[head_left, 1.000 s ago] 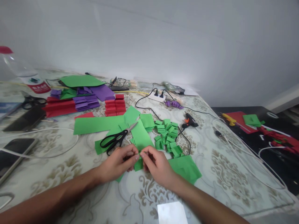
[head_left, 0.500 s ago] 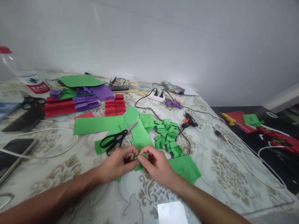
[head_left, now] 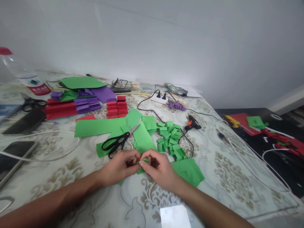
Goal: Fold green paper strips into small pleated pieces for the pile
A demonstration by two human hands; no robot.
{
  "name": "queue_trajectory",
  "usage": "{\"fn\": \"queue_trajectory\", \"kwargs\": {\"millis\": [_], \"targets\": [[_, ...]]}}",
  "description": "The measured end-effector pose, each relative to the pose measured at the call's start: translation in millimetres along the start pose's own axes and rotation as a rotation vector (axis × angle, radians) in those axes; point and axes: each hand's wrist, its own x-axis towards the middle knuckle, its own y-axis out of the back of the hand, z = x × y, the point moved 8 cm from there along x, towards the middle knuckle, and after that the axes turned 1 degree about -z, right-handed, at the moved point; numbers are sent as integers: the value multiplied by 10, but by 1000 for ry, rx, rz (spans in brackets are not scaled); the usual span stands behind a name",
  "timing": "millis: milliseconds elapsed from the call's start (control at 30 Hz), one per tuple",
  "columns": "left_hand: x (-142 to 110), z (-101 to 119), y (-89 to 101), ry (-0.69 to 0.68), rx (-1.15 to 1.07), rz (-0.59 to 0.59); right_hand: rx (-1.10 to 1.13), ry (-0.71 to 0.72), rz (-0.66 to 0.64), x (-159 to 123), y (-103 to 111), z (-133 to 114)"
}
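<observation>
My left hand (head_left: 121,169) and my right hand (head_left: 159,169) meet near the table's front, both with fingers closed on one small piece of green paper (head_left: 142,171) between them. Most of that piece is hidden by my fingers. Black-handled scissors (head_left: 118,142) lie just beyond my left hand on larger green paper sheets (head_left: 142,136). A heap of small folded green pieces (head_left: 170,136) sits beyond my right hand. A green sheet (head_left: 188,171) lies to the right of my right wrist.
Red strips (head_left: 62,109), purple pieces (head_left: 87,104) and a green sheet lie at the back left. A black glue gun (head_left: 193,123) with its cord and a white power strip (head_left: 159,98) are at the back. Phones (head_left: 11,158) and white cables lie left. A bottle (head_left: 16,71) stands far left.
My fingers have shifted a little on the small green piece, and less of it shows between them. The hands stay in the same place.
</observation>
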Motion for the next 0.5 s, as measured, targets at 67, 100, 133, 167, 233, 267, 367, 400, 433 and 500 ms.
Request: {"fn": "queue_trajectory", "kwargs": {"millis": [67,100,133,167,233,267,367,400,433,500], "targets": [[-2,1,-6,-5,15,-6,4,-15,-3,-3,-3,8],[-3,3,-9,-8,24,-6,3,-23,-3,-5,-2,14],[-3,7,-10,-12,31,-6,0,-30,-3,-7,-2,18],[-3,10,-11,-15,35,-5,-3,-34,-4,-9,-1,21],[-2,17,-11,-16,29,-5,-8,-39,-7,-12,-1,28],[-2,24,-10,-18,21,-7,-9,-40,-8,-14,0,31],[-7,53,-8,-28,-18,-28,-6,-39,-2,-18,12,38],[-11,64,-8,-32,-30,-39,-3,-37,1,-20,17,35],[-17,74,-8,-36,-42,-53,3,-35,2,-22,20,31],[-31,89,-8,-42,-59,-76,20,-31,-2,-26,21,15]]}}
